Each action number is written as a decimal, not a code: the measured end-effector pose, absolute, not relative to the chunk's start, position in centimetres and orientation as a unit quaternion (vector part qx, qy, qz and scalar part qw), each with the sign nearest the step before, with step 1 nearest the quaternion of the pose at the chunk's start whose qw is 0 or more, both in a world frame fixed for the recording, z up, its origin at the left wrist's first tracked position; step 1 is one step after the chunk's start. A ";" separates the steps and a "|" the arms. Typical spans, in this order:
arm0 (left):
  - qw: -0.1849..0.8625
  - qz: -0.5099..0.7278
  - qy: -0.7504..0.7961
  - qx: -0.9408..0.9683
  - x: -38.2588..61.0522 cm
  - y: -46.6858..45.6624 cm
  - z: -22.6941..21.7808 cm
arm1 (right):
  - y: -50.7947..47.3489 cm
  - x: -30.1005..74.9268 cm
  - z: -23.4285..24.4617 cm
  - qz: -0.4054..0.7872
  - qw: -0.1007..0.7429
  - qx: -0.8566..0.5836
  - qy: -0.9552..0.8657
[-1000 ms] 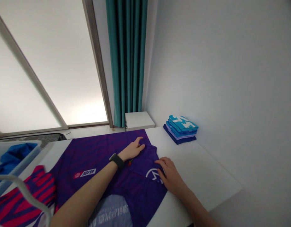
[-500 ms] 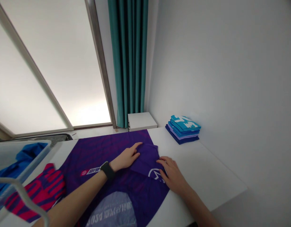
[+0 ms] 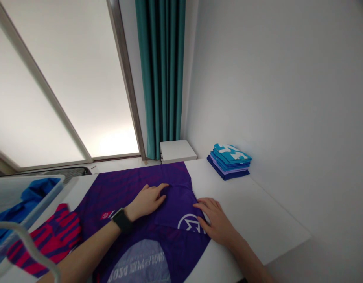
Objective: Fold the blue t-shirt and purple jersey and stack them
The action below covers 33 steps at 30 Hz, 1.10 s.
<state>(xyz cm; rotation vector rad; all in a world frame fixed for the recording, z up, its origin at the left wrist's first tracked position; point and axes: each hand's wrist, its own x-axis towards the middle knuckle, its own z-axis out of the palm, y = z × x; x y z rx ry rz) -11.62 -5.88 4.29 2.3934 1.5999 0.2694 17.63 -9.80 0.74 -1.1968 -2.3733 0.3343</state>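
Note:
A purple jersey (image 3: 125, 179) lies spread on the white table, its sleeve (image 3: 175, 204) with a white circular logo turned inward over the body. My left hand (image 3: 147, 200), with a dark watch on its wrist, rests on the jersey at the sleeve's left side. Its index finger is stretched out and the thumb stands apart, so it is open. At the sleeve's right edge lies my right hand (image 3: 215, 220), fingers apart and tips touching the fabric. Part of the logo is hidden under that hand. A grey panel with white lettering (image 3: 140, 261) shows near the bottom.
Folded clothes (image 3: 230, 161) are stacked at the table's back right, by the wall. On the left stands a clear plastic bin (image 3: 48, 202) with blue cloth (image 3: 28, 200). A red-and-purple striped piece of fabric (image 3: 56, 237) lies beside it. A pale curved bar (image 3: 30, 245) crosses the lower left.
My left hand has slid left and slightly down, bringing the turned-in sleeve farther left and flatter. My right hand stays near the sleeve's edge, shifted only slightly.

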 end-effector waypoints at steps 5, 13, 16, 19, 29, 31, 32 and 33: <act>0.064 0.153 0.528 0.833 -9.9 -4.0 4.5 | -9.9 17.6 1.1 0.127 0.229 -0.426 -0.866; 0.107 0.132 0.519 0.838 -4.1 -0.2 3.9 | -9.8 17.6 0.7 0.125 0.207 -0.441 -0.864; 0.123 0.129 0.534 0.826 -4.3 0.2 3.7 | -10.0 17.5 0.6 0.122 0.207 -0.438 -0.866; 0.123 0.130 0.538 0.824 -5.5 -0.2 3.4 | -10.0 17.6 0.8 0.134 0.214 -0.441 -0.861; 0.147 0.187 0.500 0.833 -7.4 -1.3 2.7 | -1.4 16.4 1.4 0.191 0.291 -0.426 -0.835; 0.161 0.202 0.496 0.829 -7.5 -1.1 2.5 | 0.4 15.1 1.4 0.187 0.266 -0.437 -0.838; 0.167 0.209 0.495 0.827 -7.6 -1.0 2.4 | 1.0 14.6 1.4 0.184 0.244 -0.447 -0.841; 0.174 0.214 0.494 0.825 -7.7 -0.9 2.3 | 1.5 14.1 1.3 0.180 0.219 -0.457 -0.843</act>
